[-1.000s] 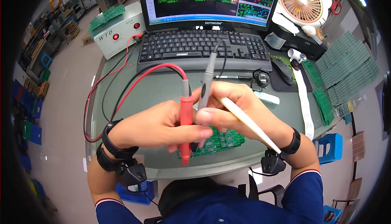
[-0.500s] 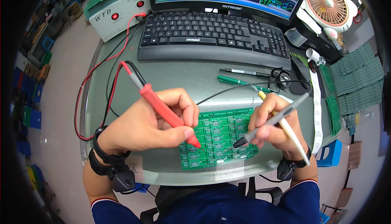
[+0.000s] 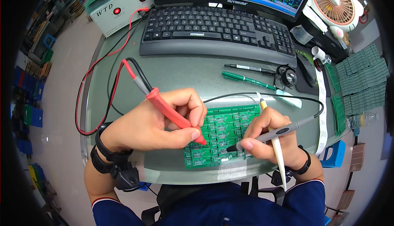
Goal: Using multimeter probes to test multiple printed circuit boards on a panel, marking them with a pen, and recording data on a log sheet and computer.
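Observation:
A green panel of printed circuit boards point(image 3: 221, 121) lies flat on the desk between my hands. My left hand point(image 3: 160, 123) is closed around a red test probe point(image 3: 170, 110), its tip down at the panel's left half. My right hand point(image 3: 273, 137) grips a grey test probe point(image 3: 279, 132) with a black nose, its tip low over the panel's lower middle. Tucked in the same hand is a slim cream-coloured stick point(image 3: 279, 160) with a yellow end, slanting down toward my wrist. Whether either tip touches the board, I cannot tell.
Behind the panel lie a green pen point(image 3: 246, 80), a black marker point(image 3: 248, 68) and a small loupe-like lens point(image 3: 289, 77). Farther back are a keyboard point(image 3: 217, 29), a monitor point(image 3: 230, 2) and a box with red lights point(image 3: 119, 10). Probe cables loop at left. Stacked boards point(image 3: 363, 78) stand at right.
My right hand has moved a little left and down, swinging its grey probe flatter and the cream stick more upright. The red probe's tip has shifted slightly up. The whole view has shifted a little.

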Tool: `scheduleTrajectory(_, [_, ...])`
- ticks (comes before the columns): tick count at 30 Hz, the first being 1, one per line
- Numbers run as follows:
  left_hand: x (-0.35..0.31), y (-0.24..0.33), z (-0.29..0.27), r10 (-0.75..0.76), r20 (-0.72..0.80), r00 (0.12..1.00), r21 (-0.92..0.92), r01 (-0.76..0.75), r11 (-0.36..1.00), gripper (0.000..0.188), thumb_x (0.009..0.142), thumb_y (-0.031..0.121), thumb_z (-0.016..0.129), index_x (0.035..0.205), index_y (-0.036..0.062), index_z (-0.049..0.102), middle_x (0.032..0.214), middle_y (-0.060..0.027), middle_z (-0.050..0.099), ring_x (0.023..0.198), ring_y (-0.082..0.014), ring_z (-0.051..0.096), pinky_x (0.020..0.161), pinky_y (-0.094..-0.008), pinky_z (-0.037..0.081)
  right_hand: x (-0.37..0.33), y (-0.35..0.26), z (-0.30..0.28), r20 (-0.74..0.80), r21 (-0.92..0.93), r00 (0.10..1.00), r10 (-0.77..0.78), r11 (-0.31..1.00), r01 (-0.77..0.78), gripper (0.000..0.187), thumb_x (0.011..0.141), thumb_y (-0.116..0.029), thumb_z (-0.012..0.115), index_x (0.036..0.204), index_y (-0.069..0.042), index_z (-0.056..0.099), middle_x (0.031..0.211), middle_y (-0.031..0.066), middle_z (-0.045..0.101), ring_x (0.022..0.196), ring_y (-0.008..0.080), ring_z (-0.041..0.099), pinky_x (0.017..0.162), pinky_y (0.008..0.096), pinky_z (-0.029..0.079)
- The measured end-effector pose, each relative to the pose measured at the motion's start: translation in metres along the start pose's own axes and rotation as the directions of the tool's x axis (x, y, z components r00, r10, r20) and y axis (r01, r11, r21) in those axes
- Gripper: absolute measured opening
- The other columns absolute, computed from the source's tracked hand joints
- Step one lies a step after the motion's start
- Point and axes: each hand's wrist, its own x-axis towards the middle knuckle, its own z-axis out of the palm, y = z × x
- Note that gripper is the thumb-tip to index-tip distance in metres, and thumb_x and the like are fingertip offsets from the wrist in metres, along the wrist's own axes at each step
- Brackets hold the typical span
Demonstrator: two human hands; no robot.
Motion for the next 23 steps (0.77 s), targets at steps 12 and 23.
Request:
scheduleTrajectory(12, [-0.001, -0.0012, 0.001, 0.011, 0.014, 1.0, 0.006, -0.011, 1.0, 0.018, 0.082, 0.005, 0.066, 0.085, 0.007, 0.049, 0.09, -0.0061, 0.054, 0.079, -0.008, 0.048, 0.07, -0.0243, 0.042, -0.0001, 0.0036, 0.0046, -0.019, -0.075, 0.997, -0.076, 0.994, 0.074, 0.025, 0.081, -0.013, 0.077, 0.076, -0.004, 0.055, 0.065, 0.0008, 0.059, 0.055, 0.0031, 0.052, 0.046, 0.0199, 0.037])
scheduleTrajectory(23, [-0.0007, -0.0014, 0.0019, 0.023, 0.023, 0.999, 0.026, -0.023, 0.999, 0.019, 0.081, 0.005, 0.068, 0.085, 0.0071, 0.049, 0.091, -0.0057, 0.055, 0.08, -0.0079, 0.049, 0.07, -0.0242, 0.042, -0.0006, 0.0034, 0.0049, -0.02, -0.082, 0.997, -0.072, 0.994, 0.071, 0.025, 0.08, -0.013, 0.078, 0.075, -0.004, 0.055, 0.065, 0.0016, 0.06, 0.055, 0.0039, 0.053, 0.046, 0.0199, 0.038])
